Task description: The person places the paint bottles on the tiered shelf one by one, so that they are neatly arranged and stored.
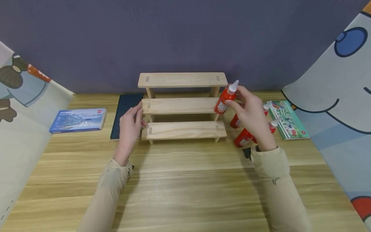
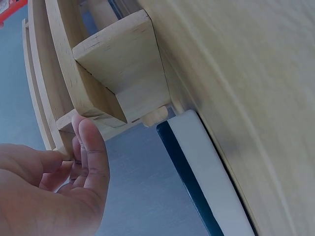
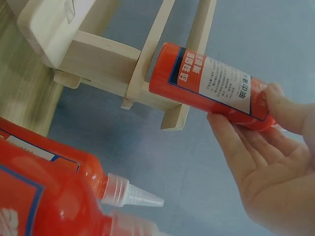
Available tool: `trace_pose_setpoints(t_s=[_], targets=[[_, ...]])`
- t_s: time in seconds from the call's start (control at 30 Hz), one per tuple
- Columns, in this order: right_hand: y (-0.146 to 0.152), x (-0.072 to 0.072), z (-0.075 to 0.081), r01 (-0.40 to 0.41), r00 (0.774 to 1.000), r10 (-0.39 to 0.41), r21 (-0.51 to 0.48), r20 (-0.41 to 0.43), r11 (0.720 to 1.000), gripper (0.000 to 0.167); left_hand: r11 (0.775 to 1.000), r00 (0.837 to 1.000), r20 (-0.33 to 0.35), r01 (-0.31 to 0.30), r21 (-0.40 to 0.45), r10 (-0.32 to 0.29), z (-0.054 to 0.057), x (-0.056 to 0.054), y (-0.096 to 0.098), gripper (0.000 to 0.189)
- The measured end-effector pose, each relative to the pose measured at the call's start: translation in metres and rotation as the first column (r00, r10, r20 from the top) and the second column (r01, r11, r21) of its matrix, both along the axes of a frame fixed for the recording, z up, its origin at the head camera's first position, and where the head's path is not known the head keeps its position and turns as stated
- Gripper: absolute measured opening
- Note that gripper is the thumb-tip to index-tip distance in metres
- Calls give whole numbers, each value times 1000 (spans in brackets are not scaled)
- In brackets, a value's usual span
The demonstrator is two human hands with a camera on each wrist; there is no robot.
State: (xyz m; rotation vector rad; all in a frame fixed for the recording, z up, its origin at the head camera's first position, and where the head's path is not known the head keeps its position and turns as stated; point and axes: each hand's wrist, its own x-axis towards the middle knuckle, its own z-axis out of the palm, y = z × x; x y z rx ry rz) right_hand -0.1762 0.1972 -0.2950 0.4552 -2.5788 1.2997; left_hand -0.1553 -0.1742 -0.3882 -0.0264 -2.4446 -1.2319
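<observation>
My right hand (image 1: 251,111) pinches a red stamp-ink bottle (image 1: 222,100) between thumb and fingers. Tilted, with its white nozzle up, this bottle is held at the right end of the middle board of a three-step wooden rack (image 1: 182,130). The right wrist view shows the bottle's (image 3: 214,83) base towards the rack; whether they touch, I cannot tell. At the rack's left end, the thumb and curled fingers of my left hand (image 1: 130,124) grip a board end (image 2: 60,140). More red ink bottles (image 1: 243,138) stand right of the rack, partly hidden by my right hand and wrist.
A dark blue book (image 1: 117,119) lies under my left hand, beside the rack. Further left is a blue box (image 1: 78,120); at the far right lies a green booklet (image 1: 290,120). Behind the rack rises a dark panel (image 1: 179,38), with printed panels on both sides.
</observation>
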Motion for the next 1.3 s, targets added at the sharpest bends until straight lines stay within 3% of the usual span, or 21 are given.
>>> trace_pose_setpoints(t_s=[0.2,0.63,1.03,1.3], targets=[[-3,-10,-3,-1,999,1,-1,-38,1000,49,1000,1000,-3,5,1,-5,0,1,1,40],[-8,-20,0,-37,999,37,-20,12,999,46,1000,1000,0,-2,-9,2,-1,0,0,40],[-9,-22,2,-34,998,35,-25,60,999,49,1000,1000,-11,3,-11,-3,0,-1,0,40],[-5,-19,1,-44,997,47,-58,62,997,60,1000,1000,-15,0,-23,0,-1,2,-1,40]])
